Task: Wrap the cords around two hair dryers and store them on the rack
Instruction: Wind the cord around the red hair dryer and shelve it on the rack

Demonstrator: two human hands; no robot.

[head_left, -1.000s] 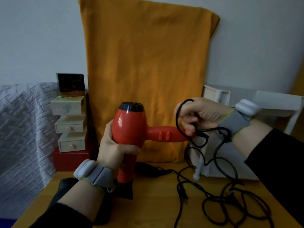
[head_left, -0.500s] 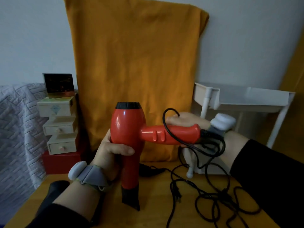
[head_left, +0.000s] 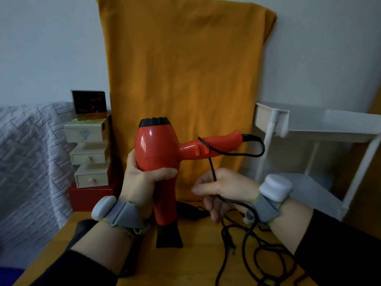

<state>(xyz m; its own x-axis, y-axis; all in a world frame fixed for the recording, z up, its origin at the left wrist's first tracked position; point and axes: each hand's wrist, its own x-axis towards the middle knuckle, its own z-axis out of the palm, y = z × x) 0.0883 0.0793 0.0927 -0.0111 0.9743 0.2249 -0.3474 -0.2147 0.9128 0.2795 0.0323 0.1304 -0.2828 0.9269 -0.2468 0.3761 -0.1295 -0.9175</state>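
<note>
My left hand [head_left: 142, 182] grips the body of a red hair dryer [head_left: 158, 153], nozzle down, handle pointing right. Its black cord [head_left: 237, 154] leaves the handle's end, loops back and crosses over the handle once, then drops into my right hand [head_left: 222, 188]. That hand pinches the cord just below the handle. The rest of the cord lies tangled on the wooden table [head_left: 195, 263], with the plug [head_left: 229, 244] among the loops. A second, black hair dryer [head_left: 82, 230] lies partly hidden behind my left forearm. The white rack [head_left: 288, 124] stands at the right.
An orange cloth [head_left: 185, 79] hangs behind the table. Small stacked wooden drawers [head_left: 90, 153] on a red box [head_left: 90, 195] stand at the back left, beside a grey quilted cover [head_left: 26, 162]. A black object [head_left: 189, 209] lies behind the dryer's nozzle.
My right hand has left the end of the handle and come down below it, drawing the cord over the handle. The dryer has tilted slightly, handle end up.
</note>
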